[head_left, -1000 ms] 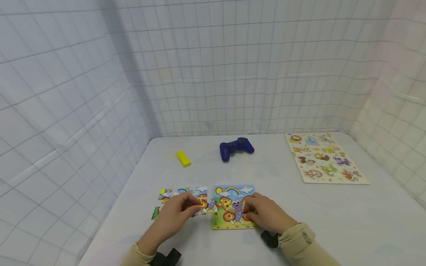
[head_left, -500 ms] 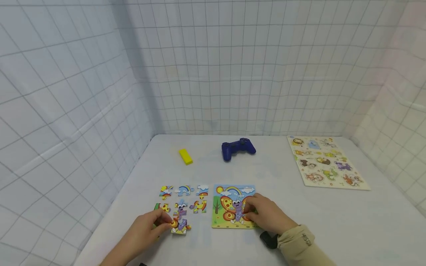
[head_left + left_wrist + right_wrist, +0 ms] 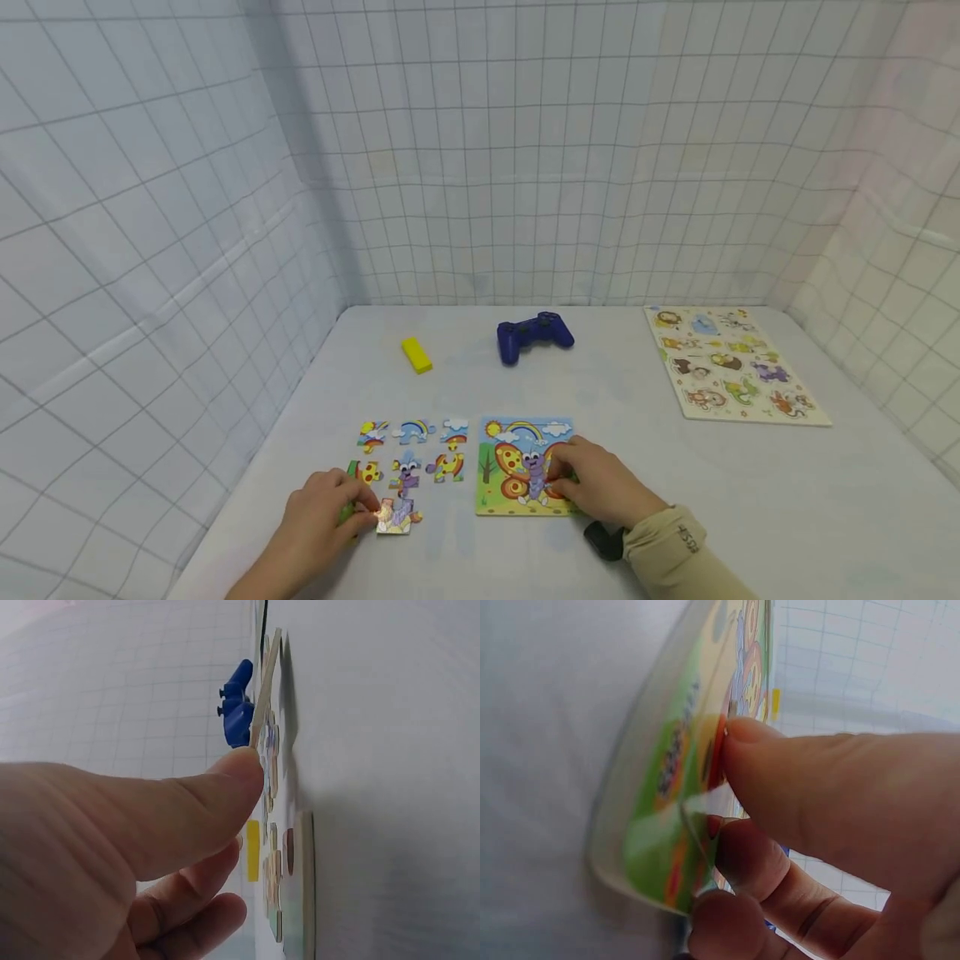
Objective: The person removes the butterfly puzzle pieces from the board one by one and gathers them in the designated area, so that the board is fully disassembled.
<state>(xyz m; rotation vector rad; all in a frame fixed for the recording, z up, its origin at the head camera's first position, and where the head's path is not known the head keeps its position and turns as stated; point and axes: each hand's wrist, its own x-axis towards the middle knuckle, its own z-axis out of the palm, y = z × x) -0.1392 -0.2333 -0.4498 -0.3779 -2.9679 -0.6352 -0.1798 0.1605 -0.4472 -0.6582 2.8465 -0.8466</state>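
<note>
My left hand [image 3: 318, 517] pinches a jigsaw piece [image 3: 392, 517] printed with purple and yellow. In the left wrist view this jigsaw piece [image 3: 266, 690] tilts, one edge raised off the table. Several more jigsaw pieces [image 3: 408, 471] lie in spaced rows just beyond, and a green one [image 3: 347, 511] is mostly covered by the left hand. To their right lies a square butterfly picture board [image 3: 491, 496]. Over its right side, the thumb and forefinger of my right hand [image 3: 596, 483] pinch a small red-edged jigsaw piece [image 3: 718, 750], largely hidden by the fingers.
Farther back on the white table [image 3: 570, 567] are a yellow block [image 3: 417, 355] and a dark blue game controller [image 3: 535, 335]. An animal picture board [image 3: 731, 364] lies at the back right. White grid-patterned cloth walls [image 3: 510, 167] enclose the back and sides.
My left hand has carried its jigsaw piece from beside the butterfly board leftward and nearer to me, down to the front of the rows. The right hand stays put.
</note>
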